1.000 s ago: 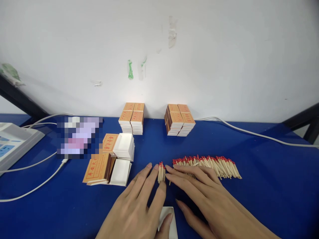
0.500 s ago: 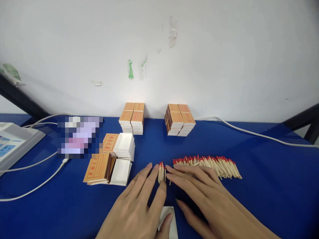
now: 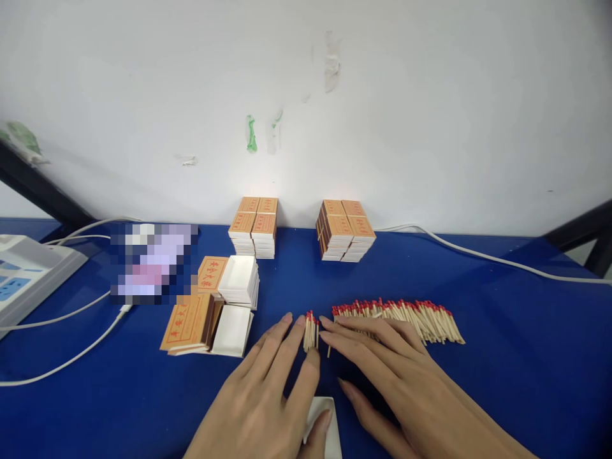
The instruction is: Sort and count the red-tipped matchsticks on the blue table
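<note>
My left hand [image 3: 265, 389] lies with fingers stretched out over the blue table, its index fingertip at the lower end of a small bunch of red-tipped matches [image 3: 311, 331]. Its thumb reaches over a white matchbox tray [image 3: 331, 421], partly hidden beneath the hand. On the other side of the small bunch, my right hand [image 3: 392, 363] has its fingers extended, fingertips close to the bunch. A single match sticks out below its fingers. The large pile of matches [image 3: 421, 319] spreads to the right, partly covered by my right hand.
Left of my hands stand white trays [image 3: 239, 277] and orange matchbox sleeves [image 3: 186, 325]. Two matchbox stacks, one left [image 3: 253, 226] and one right [image 3: 345, 229], stand by the wall. A blurred-out device [image 3: 155, 258], a power strip [image 3: 33, 274] and white cables [image 3: 71, 380] lie at far left.
My right fingertips have shifted very slightly rightward, and the single match below them with them. My left hand and the tray stay in place.
</note>
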Demonstrator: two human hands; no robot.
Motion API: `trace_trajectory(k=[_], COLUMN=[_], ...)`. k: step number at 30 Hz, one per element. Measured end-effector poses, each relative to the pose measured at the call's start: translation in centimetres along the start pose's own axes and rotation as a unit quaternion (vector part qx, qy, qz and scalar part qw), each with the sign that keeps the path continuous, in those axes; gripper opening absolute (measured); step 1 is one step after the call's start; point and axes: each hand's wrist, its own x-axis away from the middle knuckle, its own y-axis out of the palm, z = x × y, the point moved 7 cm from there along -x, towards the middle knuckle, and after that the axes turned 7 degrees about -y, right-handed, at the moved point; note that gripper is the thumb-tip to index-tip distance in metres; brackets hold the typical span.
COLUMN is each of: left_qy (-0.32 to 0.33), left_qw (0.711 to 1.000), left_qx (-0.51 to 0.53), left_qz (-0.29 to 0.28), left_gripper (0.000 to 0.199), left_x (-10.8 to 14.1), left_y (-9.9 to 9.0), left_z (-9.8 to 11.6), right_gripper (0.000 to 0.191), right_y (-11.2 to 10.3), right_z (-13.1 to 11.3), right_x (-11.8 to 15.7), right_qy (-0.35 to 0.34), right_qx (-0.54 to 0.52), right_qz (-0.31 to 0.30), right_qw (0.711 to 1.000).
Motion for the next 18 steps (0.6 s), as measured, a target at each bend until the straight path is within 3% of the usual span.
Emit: trace_trajectory(k=[18], left_qy=[0.005], left_qw=[1.000], left_qx=[0.000], left_qz=[0.001], left_gripper=[0.045], left_x=[0.18], left_y=[-0.05], left_z=[-0.06], right_gripper=[0.055], right_y=[0.35], right_z=[0.14], right_x=[0.08], right_qy=[-0.003], right_qx=[0.009], right_qz=[-0.025], right_qw=[1.000])
